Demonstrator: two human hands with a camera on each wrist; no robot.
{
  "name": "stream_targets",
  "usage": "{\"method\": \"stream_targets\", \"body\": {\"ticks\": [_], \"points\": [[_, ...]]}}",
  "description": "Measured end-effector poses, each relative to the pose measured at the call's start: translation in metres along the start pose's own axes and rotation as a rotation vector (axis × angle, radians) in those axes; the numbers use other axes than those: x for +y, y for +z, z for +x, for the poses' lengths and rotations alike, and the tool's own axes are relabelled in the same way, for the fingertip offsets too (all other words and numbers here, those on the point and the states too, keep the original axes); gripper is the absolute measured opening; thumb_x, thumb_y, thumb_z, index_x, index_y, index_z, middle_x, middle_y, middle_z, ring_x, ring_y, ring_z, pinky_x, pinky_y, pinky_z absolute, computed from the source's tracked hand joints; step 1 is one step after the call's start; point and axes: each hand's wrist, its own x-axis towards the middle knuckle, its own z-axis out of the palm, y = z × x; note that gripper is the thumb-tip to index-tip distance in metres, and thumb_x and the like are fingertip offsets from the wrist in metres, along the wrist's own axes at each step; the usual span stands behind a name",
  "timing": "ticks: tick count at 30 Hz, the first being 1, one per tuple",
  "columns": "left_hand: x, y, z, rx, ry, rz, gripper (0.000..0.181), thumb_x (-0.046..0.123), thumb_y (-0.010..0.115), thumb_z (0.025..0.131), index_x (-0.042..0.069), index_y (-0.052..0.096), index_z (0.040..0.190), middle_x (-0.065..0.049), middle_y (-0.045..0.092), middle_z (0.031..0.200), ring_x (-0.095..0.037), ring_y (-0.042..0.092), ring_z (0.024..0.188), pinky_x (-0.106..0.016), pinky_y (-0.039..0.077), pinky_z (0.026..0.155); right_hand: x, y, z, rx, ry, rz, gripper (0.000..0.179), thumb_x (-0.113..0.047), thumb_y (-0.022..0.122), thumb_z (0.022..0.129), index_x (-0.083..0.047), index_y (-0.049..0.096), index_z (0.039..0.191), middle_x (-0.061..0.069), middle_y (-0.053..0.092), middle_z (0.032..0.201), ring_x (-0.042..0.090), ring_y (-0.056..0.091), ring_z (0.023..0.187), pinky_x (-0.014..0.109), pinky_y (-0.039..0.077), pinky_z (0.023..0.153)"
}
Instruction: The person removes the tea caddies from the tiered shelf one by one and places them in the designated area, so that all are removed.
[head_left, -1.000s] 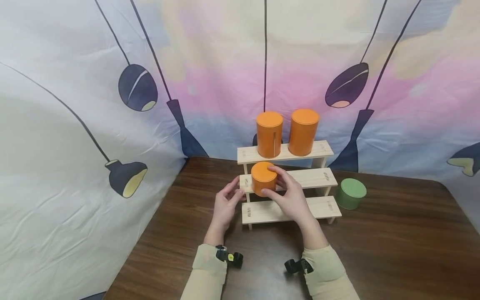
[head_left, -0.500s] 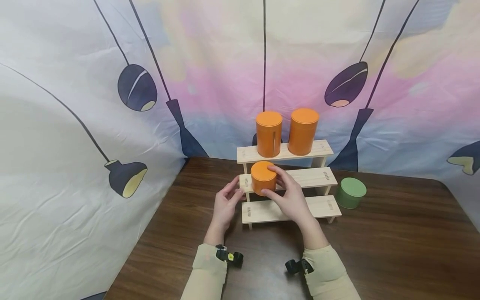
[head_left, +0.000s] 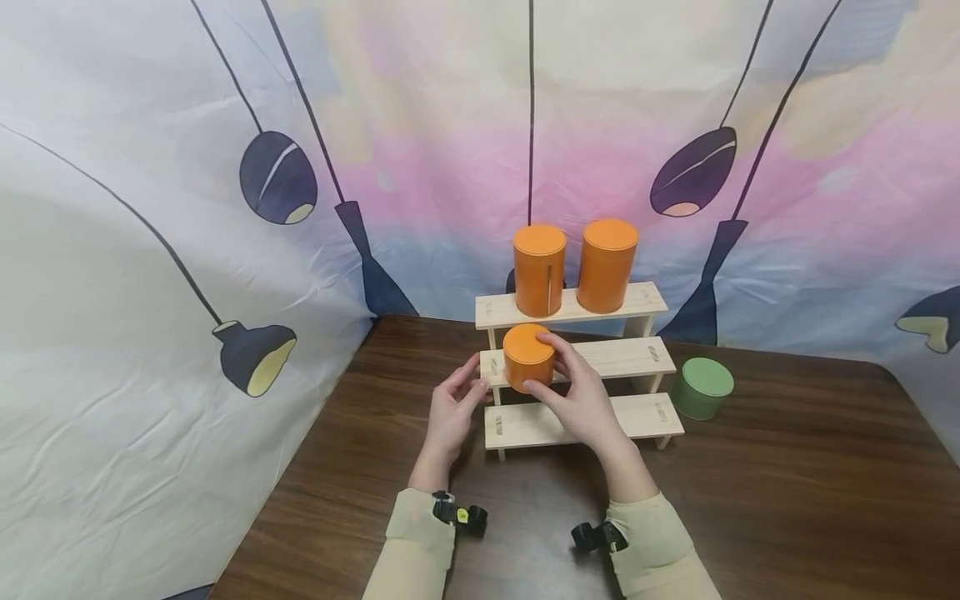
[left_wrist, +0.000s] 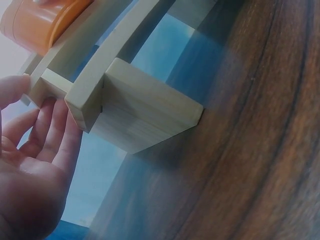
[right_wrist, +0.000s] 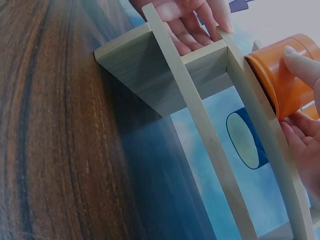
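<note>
A short round orange tin [head_left: 529, 358] stands upright at the left end of the middle step of a three-step wooden display shelf [head_left: 630, 358]. My right hand [head_left: 588, 400] grips it from the right, thumb in front and fingers at its far side; the right wrist view shows the tin [right_wrist: 285, 75] over the step's front edge. At the shelf's left side, my left hand [head_left: 450, 408] holds the end of the middle step. Its thumb [left_wrist: 15, 87] lies at the step's corner in the left wrist view, with the fingers bent against the side.
Two tall orange tins [head_left: 538, 271] stand on the top step. To the right of the shelf, a short green tin [head_left: 702, 388] sits on the dark wood table [head_left: 810, 467]. Behind the table hangs a cloth [head_left: 450, 125] printed with lamps.
</note>
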Motion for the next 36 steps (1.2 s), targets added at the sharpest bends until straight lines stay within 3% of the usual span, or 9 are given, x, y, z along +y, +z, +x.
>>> {"method": "stream_targets", "body": {"ticks": [5,12,22,30,36], "points": [[-0.0016,0.0014,0.001,-0.006,0.003,0.001,0.052,0.011,0.07,0.105,0.011,0.058,0.156,-0.016,0.062,0.143,-0.022,0.068,0.112,-0.035,0.062,0.095,-0.0007,-0.0022,-0.0011,0.002,0.005,0.001,0.071,-0.02,0.087,0.093,-0.025,0.052,0.155,0.008,0.057,0.154,0.029,0.062,0.135,0.052,0.049,0.115],[-0.0049,0.0027,0.0019,-0.016,0.02,0.002,0.052,0.009,0.069,0.105,0.009,0.057,0.155,-0.018,0.061,0.139,-0.019,0.068,0.109,-0.043,0.062,0.096,-0.0015,-0.0037,-0.002,-0.001,0.01,0.0,0.073,-0.019,0.088,0.092,-0.024,0.052,0.155,0.009,0.056,0.154,0.03,0.062,0.135,0.051,0.049,0.115],[-0.0059,0.0032,0.0013,-0.01,0.025,0.006,0.052,0.009,0.069,0.105,0.008,0.057,0.155,-0.018,0.062,0.139,-0.019,0.068,0.11,-0.044,0.062,0.096,0.0,-0.003,-0.0021,0.004,0.012,-0.009,0.072,-0.017,0.087,0.092,-0.023,0.052,0.155,0.01,0.057,0.153,0.029,0.063,0.134,0.049,0.05,0.114],[-0.0035,0.0014,-0.0001,-0.004,0.022,0.001,0.051,0.007,0.068,0.105,0.009,0.057,0.155,-0.018,0.062,0.139,-0.02,0.067,0.11,-0.059,0.056,0.101,-0.0009,-0.0002,-0.0028,0.041,-0.005,0.013,0.071,-0.016,0.089,0.09,-0.021,0.056,0.152,0.007,0.061,0.15,0.026,0.065,0.131,0.046,0.053,0.111],[-0.0035,-0.0005,0.0011,-0.001,0.027,0.003,0.051,0.007,0.068,0.105,0.007,0.057,0.155,-0.018,0.061,0.14,-0.02,0.067,0.11,-0.05,0.06,0.098,-0.0056,-0.0052,-0.0023,0.079,-0.007,0.028,0.071,-0.015,0.093,0.085,-0.021,0.061,0.148,0.006,0.064,0.146,0.025,0.067,0.128,0.041,0.056,0.107]]}}
